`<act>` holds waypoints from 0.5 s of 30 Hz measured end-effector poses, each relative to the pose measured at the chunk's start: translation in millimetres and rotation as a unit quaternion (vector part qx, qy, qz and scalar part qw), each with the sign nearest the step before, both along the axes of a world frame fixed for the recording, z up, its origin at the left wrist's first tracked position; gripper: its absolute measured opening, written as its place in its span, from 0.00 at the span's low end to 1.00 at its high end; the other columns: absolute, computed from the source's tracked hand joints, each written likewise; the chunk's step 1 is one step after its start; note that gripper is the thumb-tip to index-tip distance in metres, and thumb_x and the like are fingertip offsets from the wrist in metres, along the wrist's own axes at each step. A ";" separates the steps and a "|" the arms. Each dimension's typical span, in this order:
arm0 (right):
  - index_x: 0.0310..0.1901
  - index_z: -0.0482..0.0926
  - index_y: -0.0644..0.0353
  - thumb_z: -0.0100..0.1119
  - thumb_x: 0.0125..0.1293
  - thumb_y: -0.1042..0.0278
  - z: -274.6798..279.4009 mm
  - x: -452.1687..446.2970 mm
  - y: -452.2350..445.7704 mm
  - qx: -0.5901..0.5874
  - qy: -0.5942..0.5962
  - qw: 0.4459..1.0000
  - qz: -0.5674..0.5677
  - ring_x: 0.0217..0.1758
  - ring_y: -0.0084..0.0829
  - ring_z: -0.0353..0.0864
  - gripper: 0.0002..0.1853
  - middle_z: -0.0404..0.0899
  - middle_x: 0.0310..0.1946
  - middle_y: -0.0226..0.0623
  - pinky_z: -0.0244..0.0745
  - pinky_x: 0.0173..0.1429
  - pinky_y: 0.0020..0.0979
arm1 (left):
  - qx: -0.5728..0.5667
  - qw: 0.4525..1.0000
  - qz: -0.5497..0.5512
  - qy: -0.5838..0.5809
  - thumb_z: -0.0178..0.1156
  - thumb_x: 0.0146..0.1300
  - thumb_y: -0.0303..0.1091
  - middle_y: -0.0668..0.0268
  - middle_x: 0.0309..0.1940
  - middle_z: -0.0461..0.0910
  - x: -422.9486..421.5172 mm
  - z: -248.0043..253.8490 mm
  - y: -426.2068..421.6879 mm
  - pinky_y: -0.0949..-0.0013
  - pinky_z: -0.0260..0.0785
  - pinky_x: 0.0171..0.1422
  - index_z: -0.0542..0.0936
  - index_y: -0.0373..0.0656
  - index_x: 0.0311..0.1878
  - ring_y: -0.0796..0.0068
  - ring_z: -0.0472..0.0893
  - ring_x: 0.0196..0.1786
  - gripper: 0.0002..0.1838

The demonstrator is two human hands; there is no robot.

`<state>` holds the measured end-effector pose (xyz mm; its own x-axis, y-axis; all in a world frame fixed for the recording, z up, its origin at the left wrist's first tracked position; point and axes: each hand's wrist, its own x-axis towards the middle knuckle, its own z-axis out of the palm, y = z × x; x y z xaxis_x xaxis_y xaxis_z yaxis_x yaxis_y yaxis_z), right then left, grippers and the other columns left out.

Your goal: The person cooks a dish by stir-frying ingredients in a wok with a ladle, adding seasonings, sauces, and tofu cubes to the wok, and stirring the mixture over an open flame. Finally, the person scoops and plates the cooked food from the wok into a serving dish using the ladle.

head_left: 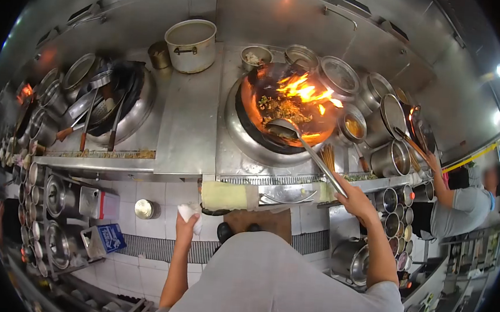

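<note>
My right hand [355,200] is closed around the long handle of a metal ladle [319,161]. The ladle's bowl rests in a dark wok [244,118], over chopped food [282,108]. Flames [304,90] rise from the wok's far side and light up its right wall. Low at the left, my left hand [186,228] is closed on a folded white cloth [190,212], held away from the wok and in front of the counter's edge.
A large pot [190,59] and a bowl of pale food [256,57] stand behind. Strainers and pots crowd the right, including a metal pot [390,158]. Another wok station [137,110] is at left. A co-worker [460,211] stands at far right. A can [146,209] appears below the counter.
</note>
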<state>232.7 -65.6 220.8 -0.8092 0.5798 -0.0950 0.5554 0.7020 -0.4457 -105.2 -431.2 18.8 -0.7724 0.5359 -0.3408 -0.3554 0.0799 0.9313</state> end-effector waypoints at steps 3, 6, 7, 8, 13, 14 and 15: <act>0.74 0.55 0.43 0.55 0.65 0.68 -27.4 -15.1 7.5 -0.028 -0.004 0.996 -0.088 0.46 0.56 0.80 0.36 0.77 0.49 0.62 0.74 0.51 0.44 | -0.014 1.000 0.000 0.003 0.62 0.58 0.28 0.59 0.49 0.78 -8.6 -1.0 3.0 0.68 0.71 0.54 0.69 0.35 0.59 0.68 0.78 0.49 0.26; 0.74 0.52 0.47 0.52 0.67 0.69 -32.1 -50.1 16.4 -0.184 0.040 0.950 -0.248 0.35 0.44 0.75 0.36 0.78 0.43 0.56 0.72 0.41 0.40 | -0.022 1.000 -0.020 0.003 0.63 0.58 0.31 0.60 0.46 0.78 -11.2 28.0 15.4 0.69 0.72 0.50 0.69 0.35 0.60 0.71 0.79 0.46 0.27; 0.75 0.51 0.49 0.51 0.68 0.70 -58.5 -55.2 20.3 -0.204 0.099 0.924 -0.309 0.21 0.32 0.72 0.35 0.79 0.36 0.50 0.72 0.27 0.36 | -0.031 0.999 -0.015 0.012 0.63 0.58 0.31 0.60 0.46 0.78 -7.8 40.9 15.6 0.69 0.72 0.50 0.69 0.35 0.60 0.71 0.79 0.46 0.27; 0.75 0.48 0.49 0.50 0.69 0.69 -151.7 -47.3 57.1 0.025 0.205 0.953 -0.224 0.18 0.28 0.69 0.36 0.77 0.26 0.41 0.69 0.23 0.34 | -0.013 1.000 -0.012 0.008 0.63 0.58 0.32 0.61 0.45 0.78 -2.1 57.2 20.8 0.69 0.72 0.49 0.69 0.35 0.59 0.71 0.78 0.46 0.26; 0.73 0.51 0.52 0.50 0.67 0.69 -96.6 -124.5 42.2 -0.269 0.173 0.905 -0.281 0.35 0.54 0.83 0.34 0.80 0.36 0.57 0.75 0.40 0.47 | 0.024 0.997 -0.065 -0.041 0.63 0.58 0.34 0.62 0.43 0.78 8.1 64.5 48.7 0.71 0.73 0.44 0.70 0.35 0.59 0.73 0.79 0.43 0.26; 0.73 0.52 0.51 0.51 0.66 0.69 -59.7 -131.3 34.2 -0.301 0.122 0.900 -0.290 0.39 0.61 0.80 0.34 0.79 0.36 0.62 0.73 0.43 0.51 | 0.020 0.997 -0.065 -0.043 0.63 0.58 0.34 0.62 0.43 0.78 6.1 66.4 50.7 0.71 0.73 0.44 0.70 0.35 0.59 0.73 0.79 0.43 0.26; 0.73 0.52 0.51 0.51 0.66 0.69 -74.1 -125.9 35.8 -0.302 0.119 0.899 -0.293 0.39 0.61 0.80 0.34 0.79 0.36 0.62 0.73 0.43 0.51 | 0.026 0.996 -0.075 -0.040 0.63 0.58 0.33 0.61 0.43 0.78 3.9 68.6 52.8 0.71 0.74 0.44 0.69 0.35 0.59 0.73 0.79 0.43 0.26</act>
<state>106.8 -29.8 146.7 -0.4200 0.8142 -0.4009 0.5902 -0.0905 -0.8022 -101.3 -378.4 87.5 -0.6546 0.6610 -0.3669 -0.4162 0.0900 0.9048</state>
